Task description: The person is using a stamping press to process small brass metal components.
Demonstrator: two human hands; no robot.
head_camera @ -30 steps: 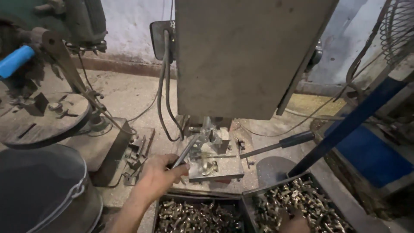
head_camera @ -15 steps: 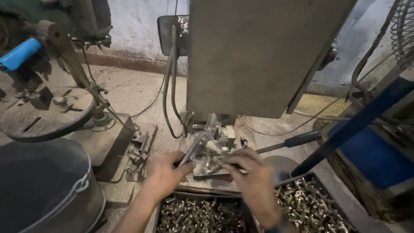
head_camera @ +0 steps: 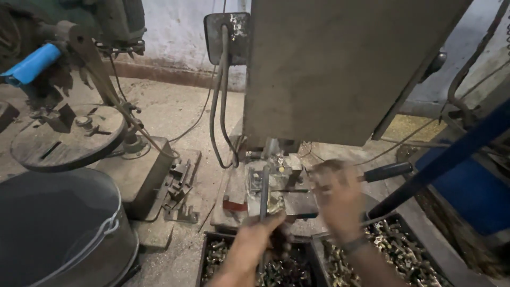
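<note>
The thin metal rod (head_camera: 264, 192) stands on the small work fixture (head_camera: 276, 188) under the tall grey machine housing (head_camera: 340, 69), and everything else here is placed against that fixture. The rod's long axis runs nearly straight away from the person, its far end pointing up into the clamp block, its near end pointing back at the trays. The left hand (head_camera: 254, 245), just in front of the fixture, has its fingers closed around the rod's near end. The right hand (head_camera: 336, 197) hovers at the fixture's right edge, too blurred to tell whether its fingers are spread or pinching a part (it sits just below the black-handled lever (head_camera: 387, 171)).

In my judgement, working this well means keeping the rod in line with its slot, pushing or pulling along its length and not sideways, and keeping the right fingers clear of the clamp before the lever is worked.

In front of the fixture lie two dark trays (head_camera: 319, 266) heaped with small brass-coloured parts. To the fixture's left a round metal table (head_camera: 66, 139) of another machine stands on the gritty floor, with a grey bucket (head_camera: 58, 228) nearer the person and a blue handle (head_camera: 31, 64) beyond it. Right of the fixture rises a blue frame (head_camera: 467, 170).
</note>
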